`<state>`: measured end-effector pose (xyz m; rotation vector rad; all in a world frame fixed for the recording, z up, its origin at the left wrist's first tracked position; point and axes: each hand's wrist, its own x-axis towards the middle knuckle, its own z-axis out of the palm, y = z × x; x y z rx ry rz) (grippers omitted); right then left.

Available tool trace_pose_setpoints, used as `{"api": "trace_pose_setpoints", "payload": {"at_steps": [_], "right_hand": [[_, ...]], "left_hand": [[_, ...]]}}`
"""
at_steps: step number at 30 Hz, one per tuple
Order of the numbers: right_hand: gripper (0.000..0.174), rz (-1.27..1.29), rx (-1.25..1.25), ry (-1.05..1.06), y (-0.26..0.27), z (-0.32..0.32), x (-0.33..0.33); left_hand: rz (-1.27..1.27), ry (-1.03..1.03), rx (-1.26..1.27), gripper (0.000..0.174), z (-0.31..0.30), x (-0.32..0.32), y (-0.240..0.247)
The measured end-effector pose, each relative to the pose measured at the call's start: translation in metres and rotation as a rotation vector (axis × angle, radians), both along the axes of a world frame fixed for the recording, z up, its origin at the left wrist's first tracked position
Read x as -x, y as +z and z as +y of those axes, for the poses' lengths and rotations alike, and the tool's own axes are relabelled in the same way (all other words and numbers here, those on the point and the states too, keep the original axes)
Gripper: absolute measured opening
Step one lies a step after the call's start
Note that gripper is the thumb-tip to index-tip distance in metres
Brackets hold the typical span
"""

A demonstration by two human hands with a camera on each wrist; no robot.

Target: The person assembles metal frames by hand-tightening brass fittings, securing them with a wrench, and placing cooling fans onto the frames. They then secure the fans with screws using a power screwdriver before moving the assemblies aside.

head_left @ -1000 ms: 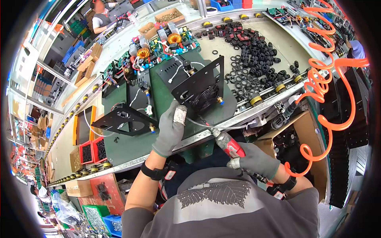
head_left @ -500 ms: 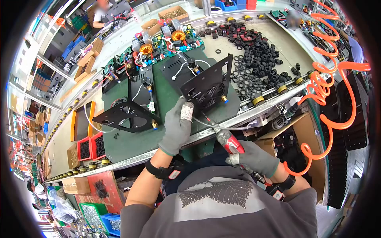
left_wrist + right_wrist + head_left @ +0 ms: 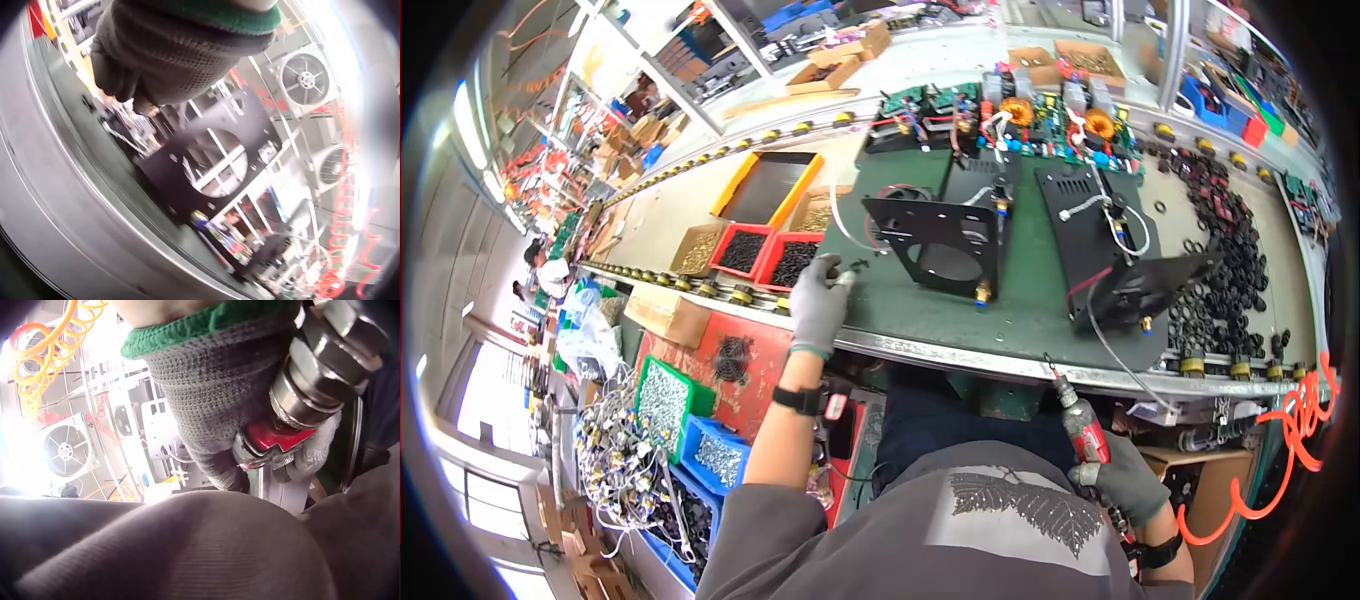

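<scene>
Above the green mat's (image 3: 900,315) front left edge is the gloved left hand (image 3: 818,308), fingers bent and apart, nothing visible in them. Small dark screws (image 3: 860,265) lie just beyond its fingertips. In the left wrist view the left hand (image 3: 175,56) is near a black panel (image 3: 165,172) with a round hole. The gloved right hand (image 3: 1130,485) grips a red and grey power screwdriver (image 3: 1084,428), its bit pointing at the table edge; the right wrist view shows the right hand (image 3: 212,394) round the tool (image 3: 278,434). Two black brackets (image 3: 930,215) (image 3: 1140,280) stand on the mat.
Red bins (image 3: 742,250) of dark screws sit left of the mat, beside a yellow-framed tray (image 3: 805,185). Circuit boards (image 3: 1040,130) line the back. Black rings and nuts (image 3: 1230,290) lie right. An orange coiled hose (image 3: 1240,500) hangs at the right.
The left hand has left the right bracket and moved left to the screws and bins. The head view has swung left. The right hand still grips the screwdriver.
</scene>
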<state>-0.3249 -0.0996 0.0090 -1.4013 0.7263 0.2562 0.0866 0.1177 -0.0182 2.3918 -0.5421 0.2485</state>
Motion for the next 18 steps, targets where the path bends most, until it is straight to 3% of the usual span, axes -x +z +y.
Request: {"api": "trace_pose_setpoints", "payload": {"at_steps": [2, 4, 6, 8, 12, 14, 17, 18], "right_hand": [[0.029, -0.065, -0.121, -0.034, 0.004, 0.005, -0.012], [0.038, -0.135, -0.110, -0.047, 0.001, 0.008, -0.021], [0.034, -0.110, -0.103, -0.008, 0.014, 0.012, -0.031], [0.059, -0.025, -0.154, -0.005, 0.016, 0.012, -0.029], [0.055, -0.210, -0.133, -0.051, 0.011, 0.017, -0.034], [0.056, -0.178, -0.130, -0.007, 0.008, 0.014, -0.033], [0.056, -0.164, -0.091, 0.055, -0.001, 0.008, -0.028], [0.056, -0.182, -0.059, 0.083, -0.004, 0.006, -0.026]], "left_hand": [[0.059, -0.044, 0.031, 0.034, -0.002, -0.014, -0.016], [-0.004, -0.026, -0.052, 0.026, -0.009, -0.008, -0.018], [-0.078, 0.028, -0.060, 0.018, -0.011, -0.010, -0.022], [0.030, 0.013, 0.013, 0.018, -0.007, -0.015, -0.024], [0.032, -0.005, -0.028, 0.019, -0.009, -0.018, -0.032], [0.030, 0.006, -0.043, 0.019, -0.006, -0.016, -0.033], [-0.042, 0.001, 0.048, 0.017, -0.009, -0.003, -0.039], [0.028, -0.065, 0.260, 0.020, -0.010, 0.004, -0.044]]}}
